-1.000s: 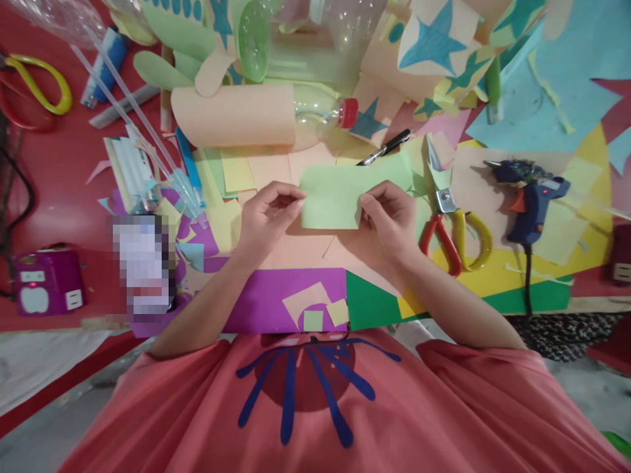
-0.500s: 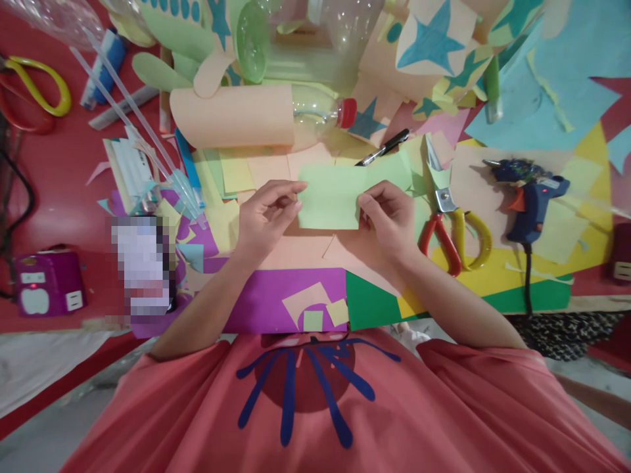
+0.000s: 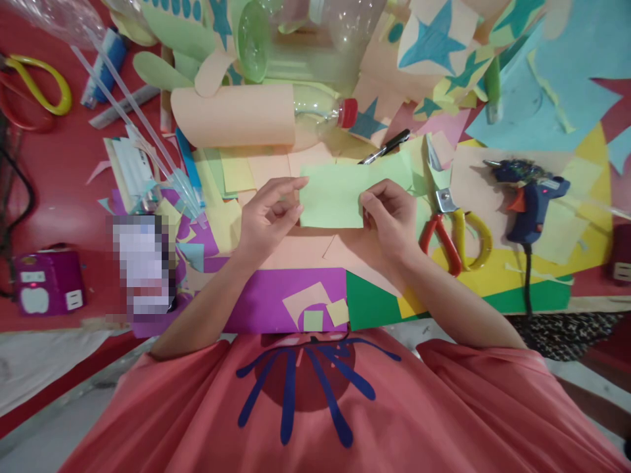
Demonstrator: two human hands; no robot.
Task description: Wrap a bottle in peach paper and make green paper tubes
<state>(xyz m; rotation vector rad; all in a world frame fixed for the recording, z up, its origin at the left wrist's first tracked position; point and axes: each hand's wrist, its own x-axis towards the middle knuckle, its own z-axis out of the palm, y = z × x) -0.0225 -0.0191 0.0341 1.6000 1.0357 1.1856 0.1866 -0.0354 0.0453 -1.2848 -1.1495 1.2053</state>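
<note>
A light green paper rectangle (image 3: 330,197) is held up between my two hands, above peach and yellow sheets. My left hand (image 3: 273,213) pinches its left edge between thumb and fingers. At the right edge, my right hand (image 3: 390,213) grips the paper with thumb and index finger, the other fingers curled. Just beyond the paper lies a black pen (image 3: 385,147). A clear bottle with a red cap (image 3: 348,113), wrapped in peach paper (image 3: 236,116), rests farther back. Scissors with red and yellow handles (image 3: 446,200) lie right of my right hand.
A blue glue gun (image 3: 532,203) lies at the right, its cord running to the front edge. At the left are a blurred phone (image 3: 142,266), a purple box (image 3: 49,281) and other scissors (image 3: 59,85). Star cutouts (image 3: 431,39) and bottles fill the back.
Both hands and the green paper have shifted very slightly to the right. The grip on each side looks the same.
</note>
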